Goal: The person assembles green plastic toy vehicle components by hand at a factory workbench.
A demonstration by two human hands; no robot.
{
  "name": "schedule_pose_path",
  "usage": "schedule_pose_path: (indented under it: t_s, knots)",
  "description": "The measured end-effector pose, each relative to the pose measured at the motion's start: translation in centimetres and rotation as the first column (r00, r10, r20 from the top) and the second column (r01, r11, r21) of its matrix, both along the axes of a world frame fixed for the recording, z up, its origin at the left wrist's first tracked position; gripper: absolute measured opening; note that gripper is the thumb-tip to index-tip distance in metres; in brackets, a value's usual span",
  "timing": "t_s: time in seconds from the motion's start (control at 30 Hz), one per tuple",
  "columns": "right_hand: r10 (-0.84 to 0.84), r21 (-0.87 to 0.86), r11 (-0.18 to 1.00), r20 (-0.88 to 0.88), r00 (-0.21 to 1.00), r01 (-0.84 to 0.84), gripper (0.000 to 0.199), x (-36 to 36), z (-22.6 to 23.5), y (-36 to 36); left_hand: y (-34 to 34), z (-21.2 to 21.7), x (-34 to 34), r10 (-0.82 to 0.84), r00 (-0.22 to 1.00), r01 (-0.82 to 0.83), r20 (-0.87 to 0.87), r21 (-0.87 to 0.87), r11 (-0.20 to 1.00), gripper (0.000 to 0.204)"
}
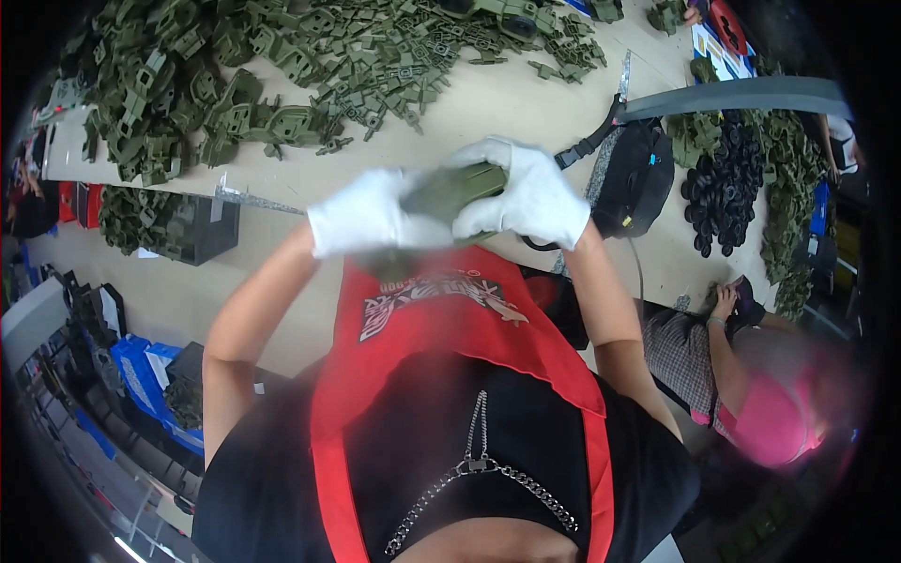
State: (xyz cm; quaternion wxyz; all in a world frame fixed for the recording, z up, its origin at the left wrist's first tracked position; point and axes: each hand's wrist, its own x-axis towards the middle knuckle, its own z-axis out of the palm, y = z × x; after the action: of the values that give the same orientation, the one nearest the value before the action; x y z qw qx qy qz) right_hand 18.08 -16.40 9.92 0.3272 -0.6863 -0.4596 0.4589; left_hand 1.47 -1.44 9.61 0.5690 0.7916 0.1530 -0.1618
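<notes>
Close in front of my red apron (441,310), both hands wear white gloves and hold one olive-green moulded plastic part (441,194). My left hand (361,211) grips its left side, with the fingers partly hidden and blurred. Around its right end curls my right hand (542,195), thumb on the near side and fingers over the far side. Part of the piece is smeared by motion, so I cannot make out its exact kind. Beyond my hands, the table bears a heap of larger green parts (155,89) and a spread of smaller green pieces (389,70).
A black bag (643,174) lies right of my right hand, beside a grey bar (741,96). Further right are black ring-shaped pieces (721,192) and a person in a pink cap (771,422). At left, below the table edge, stands a grey bin (214,225) near green parts.
</notes>
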Motion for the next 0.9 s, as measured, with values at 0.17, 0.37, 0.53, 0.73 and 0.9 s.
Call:
schedule_pose_path:
  t_s: [0.17,0.37,0.53,0.73,0.9]
  knots:
    - [-0.187,0.009,0.982,-0.133,0.973,0.190,0.077,-2.7,0.3,-0.8,-3.5,-1.7,-2.6,0.400,0.917,-0.390,-0.001,-0.220,0.894,0.062]
    - [-0.104,0.086,0.984,-0.446,0.889,0.158,0.078,-1.5,-2.0,-2.2,-4.0,-0.4,-2.4,0.301,0.952,-0.307,0.061,0.131,0.943,0.068]
    - [-0.127,0.039,0.985,-0.510,0.851,0.171,0.076,-1.7,-2.6,-3.1,-4.6,-0.6,-2.4,0.327,0.945,-0.327,0.022,0.135,0.935,0.067]
    - [-0.126,0.085,0.973,-0.577,0.807,0.213,0.072,-2.0,-3.6,-3.7,-4.7,-0.4,-2.4,0.292,0.956,-0.280,-0.007,0.255,0.925,0.067]
    - [-0.155,0.089,0.960,-0.623,0.767,0.266,0.074,-2.5,-3.7,-3.8,-4.6,-1.0,-2.4,0.249,0.966,-0.255,0.066,0.377,0.890,0.070]
